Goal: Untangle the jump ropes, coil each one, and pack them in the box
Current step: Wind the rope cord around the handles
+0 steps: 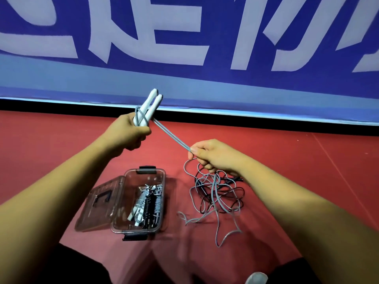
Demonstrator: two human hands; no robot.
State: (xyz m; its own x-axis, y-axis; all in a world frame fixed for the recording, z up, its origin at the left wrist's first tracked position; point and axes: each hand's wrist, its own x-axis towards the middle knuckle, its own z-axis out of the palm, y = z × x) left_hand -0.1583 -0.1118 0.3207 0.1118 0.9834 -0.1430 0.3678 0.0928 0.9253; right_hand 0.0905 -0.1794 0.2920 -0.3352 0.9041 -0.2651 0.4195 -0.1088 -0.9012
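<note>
A red floor mat (307, 177) fills the lower frame, smooth and faintly seamed, meeting a black strip (266, 122) under a blue banner (184, 83) with large white characters across the top.

In the upper left of centre, the left hand (127, 132) is curled in a fist around two slim white handles (150, 105), rounded at the tips and splayed in a V, with a few turns of thin grey rope (172, 135) wound round them. The rope runs taut (doubled, two strands side by side) down to the right hand (213, 154), whose thumb and bent fingers pinch it.

Below that hand, the rest of the grey rope lies in a loose tangle (215, 201) with a glossy black rope (240, 193).

At lower centre sits a clear plastic box (141, 178) with black clips, its lid (98, 206) folded open to the left; tightly coiled ropes (146, 203) lie inside.
</note>
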